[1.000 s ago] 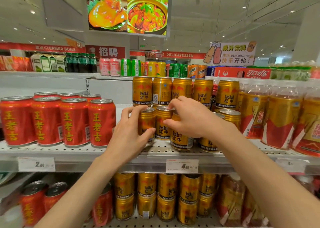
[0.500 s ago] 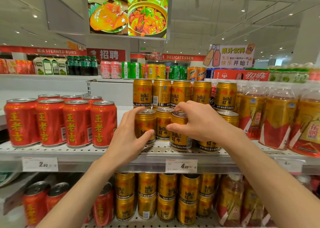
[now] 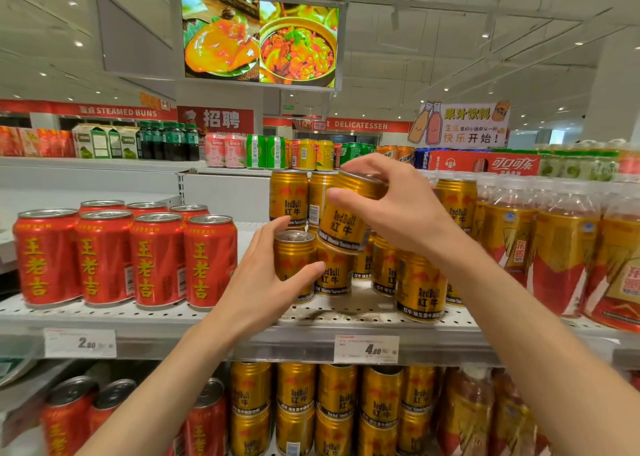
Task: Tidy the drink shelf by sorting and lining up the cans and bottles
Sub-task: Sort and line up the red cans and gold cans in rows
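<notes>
Right hand [image 3: 398,209] grips a tilted RedBull can [image 3: 346,220] above the shelf [image 3: 173,320]; left hand [image 3: 263,282] wraps another can [image 3: 294,261], probably loosely; bare front edge.

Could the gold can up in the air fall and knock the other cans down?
Maybe. The right hand pinches the lifted gold can only near its top, tilted, so it might slip onto the gold cans below. The left hand steadies just the front-left gold can.

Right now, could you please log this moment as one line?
right hand: grips lifted gold can | left hand: holds shelf can
</notes>
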Demonstrator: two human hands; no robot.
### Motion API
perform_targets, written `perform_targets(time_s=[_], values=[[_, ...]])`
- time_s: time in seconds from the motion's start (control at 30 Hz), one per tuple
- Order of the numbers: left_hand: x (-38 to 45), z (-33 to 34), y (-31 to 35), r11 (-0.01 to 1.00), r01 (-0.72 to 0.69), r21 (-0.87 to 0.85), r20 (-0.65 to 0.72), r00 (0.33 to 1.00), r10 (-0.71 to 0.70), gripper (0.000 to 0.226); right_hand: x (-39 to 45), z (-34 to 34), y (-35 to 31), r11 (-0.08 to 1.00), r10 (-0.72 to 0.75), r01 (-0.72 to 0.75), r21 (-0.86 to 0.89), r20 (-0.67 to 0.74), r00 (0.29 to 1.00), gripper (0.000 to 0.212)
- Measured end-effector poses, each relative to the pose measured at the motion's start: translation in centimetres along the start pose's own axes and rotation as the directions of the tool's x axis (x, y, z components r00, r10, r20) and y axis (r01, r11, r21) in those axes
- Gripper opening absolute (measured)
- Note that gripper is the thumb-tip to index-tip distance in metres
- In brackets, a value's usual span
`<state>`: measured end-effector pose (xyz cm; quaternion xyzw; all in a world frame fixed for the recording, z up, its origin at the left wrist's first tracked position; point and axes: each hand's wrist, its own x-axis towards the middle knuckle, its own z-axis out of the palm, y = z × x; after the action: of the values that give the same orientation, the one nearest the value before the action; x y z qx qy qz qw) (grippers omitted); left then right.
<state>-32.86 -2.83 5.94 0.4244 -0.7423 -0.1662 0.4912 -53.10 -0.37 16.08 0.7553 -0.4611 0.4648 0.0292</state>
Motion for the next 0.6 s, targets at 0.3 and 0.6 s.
perform_targets(time_s=[0.3,0.6], values=[[1.0,0.5,1.0,0.97,0.101,-0.22,-0.026,0.994,-0.109,0.086,3.4,4.9,-1.1,0.996,-0.045,0.039,0.084,0.066,0.997,0.049],[1.6,1.1,0.6,0.946,0.107,-0.307,-0.088,0.986,-0.141,0.06,3.9,6.4,-0.9,0.995,-0.025,0.015,0.098,0.099,0.995,0.049]])
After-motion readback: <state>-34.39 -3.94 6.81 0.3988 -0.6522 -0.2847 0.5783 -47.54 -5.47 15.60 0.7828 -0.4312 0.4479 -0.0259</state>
